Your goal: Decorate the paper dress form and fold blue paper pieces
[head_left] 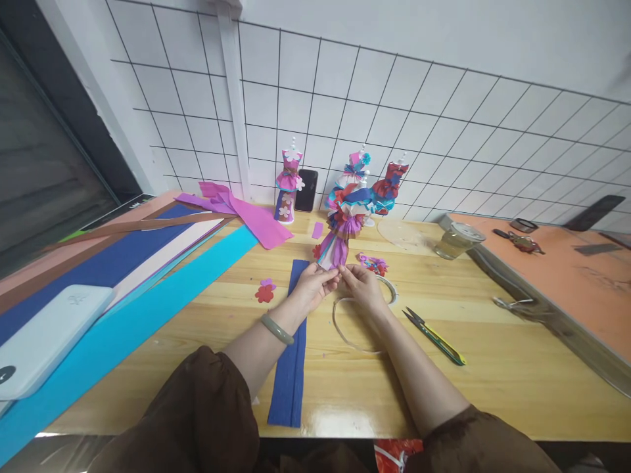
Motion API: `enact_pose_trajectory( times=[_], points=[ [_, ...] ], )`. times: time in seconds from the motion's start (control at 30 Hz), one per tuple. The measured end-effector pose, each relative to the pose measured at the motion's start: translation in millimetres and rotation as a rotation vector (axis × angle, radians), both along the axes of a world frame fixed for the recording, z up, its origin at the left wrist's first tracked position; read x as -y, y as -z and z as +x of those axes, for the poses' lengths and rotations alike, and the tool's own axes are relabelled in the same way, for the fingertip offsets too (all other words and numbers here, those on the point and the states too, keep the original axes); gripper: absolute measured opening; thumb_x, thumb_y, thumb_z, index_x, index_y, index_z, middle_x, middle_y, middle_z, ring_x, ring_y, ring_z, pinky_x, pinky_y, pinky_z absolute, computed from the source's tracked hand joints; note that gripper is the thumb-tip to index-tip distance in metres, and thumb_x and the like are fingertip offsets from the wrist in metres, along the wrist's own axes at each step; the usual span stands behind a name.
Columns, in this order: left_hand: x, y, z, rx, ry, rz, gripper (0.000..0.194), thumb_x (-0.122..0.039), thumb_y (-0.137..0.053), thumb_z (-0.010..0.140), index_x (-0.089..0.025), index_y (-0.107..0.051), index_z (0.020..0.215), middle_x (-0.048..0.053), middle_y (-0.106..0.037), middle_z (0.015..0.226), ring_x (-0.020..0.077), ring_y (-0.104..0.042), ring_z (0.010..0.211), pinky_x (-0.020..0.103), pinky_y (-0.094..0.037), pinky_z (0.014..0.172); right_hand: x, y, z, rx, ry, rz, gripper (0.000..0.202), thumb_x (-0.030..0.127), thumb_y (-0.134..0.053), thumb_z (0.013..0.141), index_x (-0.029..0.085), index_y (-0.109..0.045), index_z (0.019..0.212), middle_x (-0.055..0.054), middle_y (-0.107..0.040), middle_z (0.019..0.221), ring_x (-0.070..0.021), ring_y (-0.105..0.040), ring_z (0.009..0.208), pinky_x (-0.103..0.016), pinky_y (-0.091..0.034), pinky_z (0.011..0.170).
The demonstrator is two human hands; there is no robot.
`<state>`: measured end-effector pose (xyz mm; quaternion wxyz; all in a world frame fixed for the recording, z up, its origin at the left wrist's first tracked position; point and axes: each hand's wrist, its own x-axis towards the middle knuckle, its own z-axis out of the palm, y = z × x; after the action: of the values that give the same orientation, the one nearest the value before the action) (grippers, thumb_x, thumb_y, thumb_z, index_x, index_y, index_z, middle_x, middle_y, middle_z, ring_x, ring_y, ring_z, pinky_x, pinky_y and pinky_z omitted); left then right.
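A pale, wood-grained tabletop [345, 401] spans the frame. Filling the left side, long flat strips of coloured paper [197, 269] fan diagonally; a rounded white plastic slab [54, 341] lies across them, perhaps weighing them down. Below centre, a dark-blue crinkled paper strip [287, 374] runs towards you under your left forearm, seemingly kept within reach. At the centre is a small ruffled paper dress in pink, purple and blue [337, 252], its narrow lower end at your fingers. Your left hand [311, 287] and right hand [363, 287] almost meet there, thumbs and fingertips pinched on that lower edge, likely to steady the thin paper from both sides. Right of centre, green-and-yellow metal snips [434, 337] lie with blades pointing inward, beside your right forearm. Left of centre rest red and purple flower-shaped paper cutouts [264, 292], apart from your hands.
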<state>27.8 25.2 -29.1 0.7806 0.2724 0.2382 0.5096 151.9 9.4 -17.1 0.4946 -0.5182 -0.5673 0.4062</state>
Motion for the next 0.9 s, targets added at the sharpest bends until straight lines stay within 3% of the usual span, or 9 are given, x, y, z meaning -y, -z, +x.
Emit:
enact_pose_trajectory(
  times=[0.23,0.7,0.9],
  points=[
    [0.2,0.2,0.2,-0.021,-0.012,0.038,0.028,-0.010,-0.068,0.058,-0.013,-0.051,0.080,-0.001,-0.058,0.064,0.0062,-0.056,0.054,0.016,-0.042,0.049,3.4,-8.2,-1.7,-0.031,-0.056,-0.033,0.035,0.049,-0.055,0.070,0.014,-0.054,0.065,0.004,-0.044,0.050,-0.0048,-0.032,0.041,-0.019,-0.021,0.040],
    [0.2,-4.0,-0.2,-0.076,-0.041,0.033,0.027,-0.010,-0.068,0.057,-0.014,-0.046,0.073,-0.001,-0.056,0.061,0.0083,-0.056,0.055,0.018,-0.042,0.050,7.2,-14.7,-3.9,-0.252,-0.164,-0.166,0.032,0.047,-0.061,0.066,0.016,-0.052,0.067,0.006,-0.042,0.052,-0.0024,-0.023,0.037,-0.019,-0.013,0.038],
    [0.7,-4.9,-1.1,-0.052,-0.037,0.055,0.026,-0.011,-0.067,0.059,-0.014,-0.049,0.077,0.000,-0.058,0.066,0.0077,-0.055,0.056,0.018,-0.041,0.050,9.6,-15.2,-3.1,-0.246,-0.138,-0.131,0.030,0.044,-0.059,0.069,0.015,-0.054,0.072,0.005,-0.042,0.053,-0.0023,-0.025,0.038,-0.019,-0.013,0.038]
  ],
)
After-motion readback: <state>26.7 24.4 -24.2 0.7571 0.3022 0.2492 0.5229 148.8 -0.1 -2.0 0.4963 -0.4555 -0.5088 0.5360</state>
